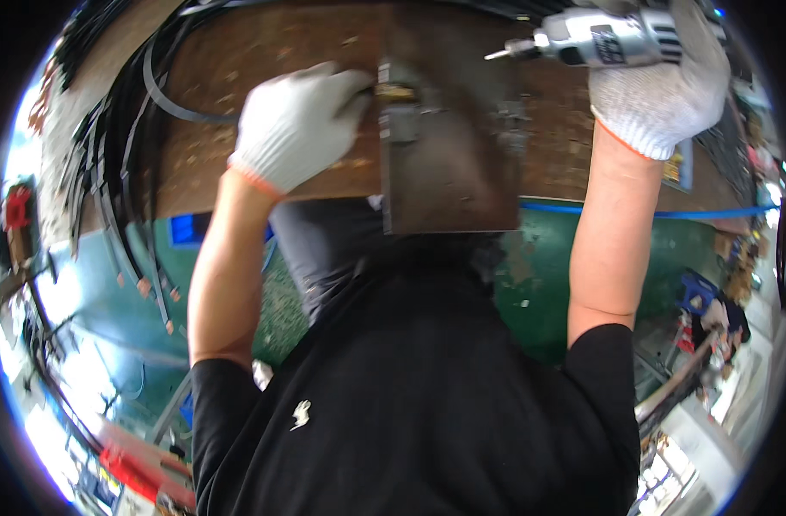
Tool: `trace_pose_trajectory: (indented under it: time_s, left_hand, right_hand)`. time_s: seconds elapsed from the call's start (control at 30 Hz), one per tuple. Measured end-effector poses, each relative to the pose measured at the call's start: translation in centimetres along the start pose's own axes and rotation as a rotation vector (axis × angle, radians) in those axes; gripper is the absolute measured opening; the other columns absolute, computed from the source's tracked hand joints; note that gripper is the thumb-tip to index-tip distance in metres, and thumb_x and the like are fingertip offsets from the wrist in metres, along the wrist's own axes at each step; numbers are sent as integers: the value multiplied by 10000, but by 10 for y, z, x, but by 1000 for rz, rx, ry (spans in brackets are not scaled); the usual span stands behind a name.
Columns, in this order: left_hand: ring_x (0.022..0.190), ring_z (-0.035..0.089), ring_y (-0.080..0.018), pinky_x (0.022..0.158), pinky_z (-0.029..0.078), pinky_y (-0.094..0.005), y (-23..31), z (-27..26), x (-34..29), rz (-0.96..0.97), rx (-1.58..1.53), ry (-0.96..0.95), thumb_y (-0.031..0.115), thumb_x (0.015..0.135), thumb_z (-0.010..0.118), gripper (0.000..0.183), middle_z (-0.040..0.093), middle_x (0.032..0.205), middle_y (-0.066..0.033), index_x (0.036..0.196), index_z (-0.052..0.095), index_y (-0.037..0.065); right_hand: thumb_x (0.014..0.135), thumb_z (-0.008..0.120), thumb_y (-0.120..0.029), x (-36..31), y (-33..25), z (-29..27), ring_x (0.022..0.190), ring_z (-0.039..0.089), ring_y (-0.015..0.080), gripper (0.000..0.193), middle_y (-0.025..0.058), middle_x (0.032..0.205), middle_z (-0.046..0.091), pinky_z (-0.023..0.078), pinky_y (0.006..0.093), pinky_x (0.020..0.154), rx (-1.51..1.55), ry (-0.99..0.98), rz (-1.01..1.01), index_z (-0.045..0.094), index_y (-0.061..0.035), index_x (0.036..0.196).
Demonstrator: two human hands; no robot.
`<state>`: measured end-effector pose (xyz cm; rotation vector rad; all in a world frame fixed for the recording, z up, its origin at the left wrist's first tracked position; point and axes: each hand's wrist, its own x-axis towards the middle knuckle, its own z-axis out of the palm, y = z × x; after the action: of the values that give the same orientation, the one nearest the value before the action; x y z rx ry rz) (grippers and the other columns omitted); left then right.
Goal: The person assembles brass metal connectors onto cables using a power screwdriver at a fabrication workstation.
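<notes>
My left hand [300, 127] wears a white knit glove with an orange cuff. Its fingers are curled together beside the left edge of a dark, flat metal panel [453, 185]; anything between the fingertips is hidden. Near them on the panel sits a small brass-coloured piece [397, 92], with a pale metal part [403, 125] just below it. My gloved right hand [659, 99] is closed around a silver power driver [603, 39], held above the right side of the panel. The driver's thin bit points left, apart from the panel surface.
The panel lies on a brown, worn workbench [208, 159] and overhangs its near edge. Black cables [109, 146] are bundled at the left, hanging over the edge. A blue hose [659, 212] runs along the bench edge at the right. A blue bin [186, 230] stands below.
</notes>
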<state>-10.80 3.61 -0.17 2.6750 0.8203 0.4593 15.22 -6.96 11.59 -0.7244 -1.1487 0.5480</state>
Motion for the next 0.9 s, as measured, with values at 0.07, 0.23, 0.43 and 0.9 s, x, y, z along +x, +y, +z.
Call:
trace_pose_trajectory:
  time_s: [0.07,0.23,0.43,0.9]
  left_hand:
    - [886,764,-354,772,601,-435,1,-15,-10,-30,-53,39,185,988,689,286,756,1030,-134,1249,786,120]
    - [793,735,-325,716,583,-416,12,-20,-11,33,-107,131,165,950,745,237,712,873,-97,1180,800,144]
    - [789,737,-314,716,584,-408,21,-24,-4,12,-114,100,159,935,747,238,708,850,-91,1165,804,142]
    - [904,778,-335,783,614,-397,43,-29,13,6,-175,77,194,928,773,236,778,986,-122,1136,824,93]
  right_hand:
    - [1034,677,-286,19,-17,-67,850,679,204,266,109,1048,727,560,389,807,35,133,40,688,-53,1161]
    - [993,699,-273,18,-39,-232,799,633,304,236,152,934,666,544,469,731,-278,919,174,609,-59,1034]
    - [1065,665,-243,-33,-15,-365,829,696,300,158,104,945,709,592,502,820,-260,1069,548,631,-90,1085]
    - [1024,756,-224,-62,-1,-113,1102,699,217,445,130,1238,741,553,344,995,-846,472,126,666,17,1387]
